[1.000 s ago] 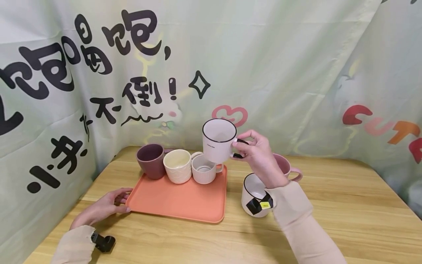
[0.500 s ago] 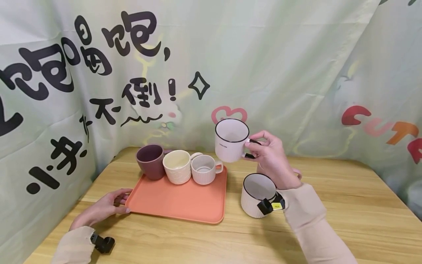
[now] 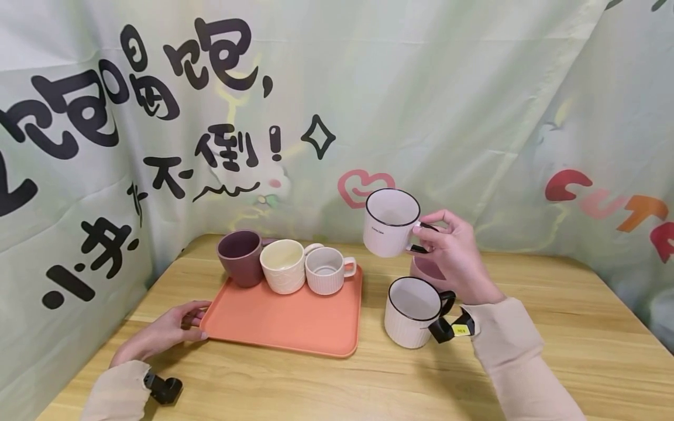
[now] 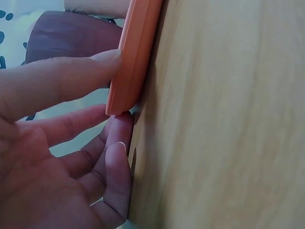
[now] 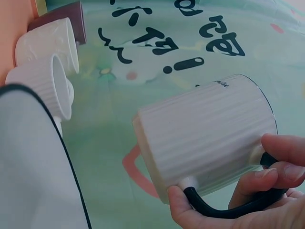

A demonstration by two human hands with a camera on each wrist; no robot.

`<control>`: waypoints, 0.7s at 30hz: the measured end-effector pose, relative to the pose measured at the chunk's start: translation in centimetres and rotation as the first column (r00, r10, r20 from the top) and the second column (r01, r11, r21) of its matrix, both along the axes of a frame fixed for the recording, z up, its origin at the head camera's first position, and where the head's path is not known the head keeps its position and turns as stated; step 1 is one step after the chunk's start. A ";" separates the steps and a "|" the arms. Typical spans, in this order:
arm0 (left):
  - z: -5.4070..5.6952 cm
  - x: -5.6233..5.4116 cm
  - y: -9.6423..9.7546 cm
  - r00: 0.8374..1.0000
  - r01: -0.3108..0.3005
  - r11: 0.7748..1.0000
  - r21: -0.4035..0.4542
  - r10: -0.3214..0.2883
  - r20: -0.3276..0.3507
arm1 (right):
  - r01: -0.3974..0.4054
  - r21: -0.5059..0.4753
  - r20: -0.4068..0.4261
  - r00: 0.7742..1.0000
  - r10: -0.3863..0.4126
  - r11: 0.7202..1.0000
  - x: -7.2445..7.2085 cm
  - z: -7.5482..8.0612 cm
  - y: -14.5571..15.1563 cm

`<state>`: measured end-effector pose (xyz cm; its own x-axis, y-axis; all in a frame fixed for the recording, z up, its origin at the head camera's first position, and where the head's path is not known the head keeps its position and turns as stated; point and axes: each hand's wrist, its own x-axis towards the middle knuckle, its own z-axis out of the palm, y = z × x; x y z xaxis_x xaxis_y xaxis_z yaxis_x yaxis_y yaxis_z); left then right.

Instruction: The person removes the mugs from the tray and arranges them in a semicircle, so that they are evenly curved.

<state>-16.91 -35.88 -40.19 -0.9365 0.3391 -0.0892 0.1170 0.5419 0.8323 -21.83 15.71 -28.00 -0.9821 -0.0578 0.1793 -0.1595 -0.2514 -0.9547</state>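
My right hand holds a white mug with a black rim by its black handle, up in the air right of the tray. The right wrist view shows fingers and thumb round that handle and the mug's ribbed side. My left hand grips the left edge of an orange tray; in the left wrist view the thumb lies on its rim, fingertips at its underside. Along the tray's back stand a plum mug, a cream mug and a small ribbed light-grey cup.
Another white mug with black rim and handle stands on the wooden table, right of the tray. A pink mug behind it is partly hidden by the right hand. A printed curtain hangs close behind the table.
My right hand has moved right with the white mug, from above the tray's back right corner to beyond its right edge. The left hand and the tray have stayed still.
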 end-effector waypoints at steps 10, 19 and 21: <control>0.0 0.1 0.0 1.000 0.010 1.000 -0.019 -0.011 -0.022 | 0.043 -0.048 -0.020 0.999 -0.044 0.998 -0.1 -0.2 1.6; -0.1 0.1 0.2 0.999 0.017 1.000 -0.019 -0.017 -0.036 | 0.065 -0.049 -0.012 0.998 -0.065 0.997 0.1 -0.3 3.3; -0.1 0.1 0.2 0.999 0.015 1.000 -0.018 -0.015 -0.034 | 0.058 -0.066 -0.018 0.998 -0.059 0.996 0.2 -0.4 3.7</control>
<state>-16.82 -35.70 -40.27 -0.9339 0.3520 -0.0630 0.1537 0.5541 0.8181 -21.66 19.43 -28.42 -0.9797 0.0124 0.2000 -0.1943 -0.3030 -0.9330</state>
